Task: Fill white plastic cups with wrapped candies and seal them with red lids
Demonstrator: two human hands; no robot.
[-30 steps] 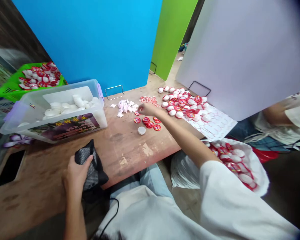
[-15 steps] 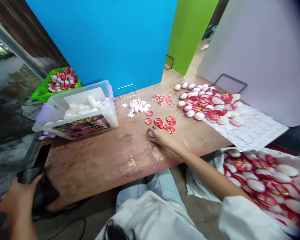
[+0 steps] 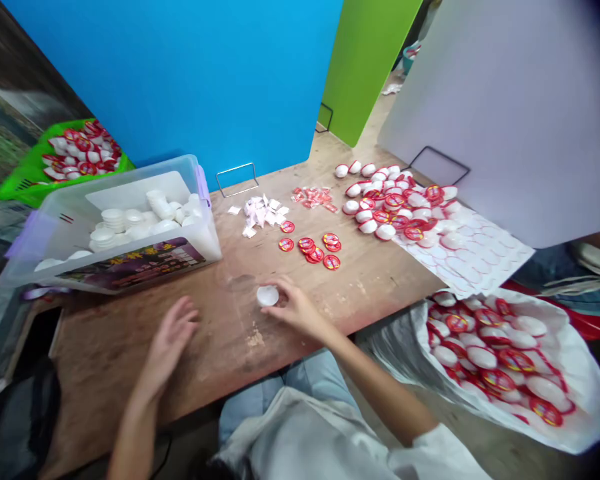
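Note:
My right hand pinches a small white plastic cup at its side, low over the wooden table. The cup's open mouth faces up toward me. Left of it, my left hand hovers above the table with loosely stretched fingers and holds nothing. Beyond the right hand lie several round red lids or labels. Behind these are a heap of small white packets and a heap of small red-and-clear packets.
A clear bin of white cups stands at left, before a green basket. Red-and-white filled cups cover the right side beside a printed sheet. A white sack holds more. Upright blue and grey panels border the table.
My left hand has left the black object at lower left and moved right over the table. My right hand has drawn the white cup nearer and leftward. The view has shifted.

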